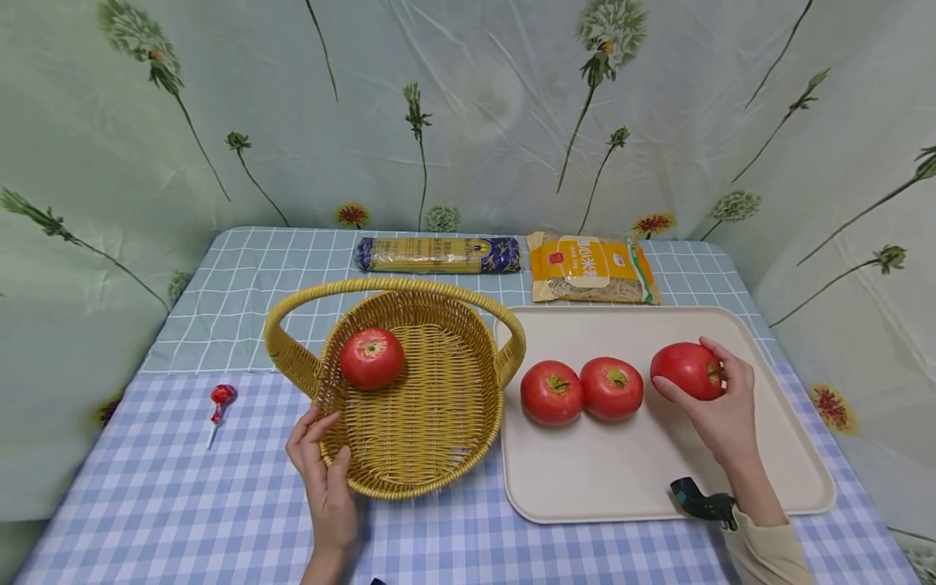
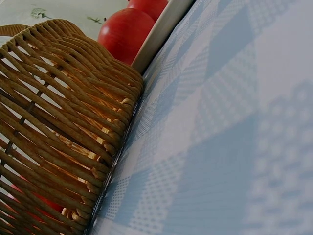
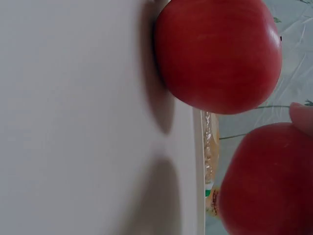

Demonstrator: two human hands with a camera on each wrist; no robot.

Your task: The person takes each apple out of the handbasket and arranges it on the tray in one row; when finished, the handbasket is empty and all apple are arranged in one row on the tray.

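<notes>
My right hand (image 1: 720,410) grips a red apple (image 1: 686,371) between thumb and fingers. A gap and its shadow in the right wrist view show this apple (image 3: 271,183) raised off the beige tray (image 1: 585,487). Left of it, two more red apples (image 1: 552,393) sit side by side on the tray; the nearer apple (image 3: 217,54) fills the top of the right wrist view. At its front left, my left hand (image 1: 327,479) holds the rim of a yellow woven basket (image 1: 417,422) with a tall handle. One red apple (image 1: 372,358) lies inside the basket, at its left.
Behind the basket lies a blue-and-yellow noodle packet (image 1: 439,255), with an orange-and-clear bag (image 1: 592,270) to its right. A red lollipop (image 1: 221,406) lies on the checked cloth (image 1: 183,504) at left. The basket's right side stands against the tray's left edge.
</notes>
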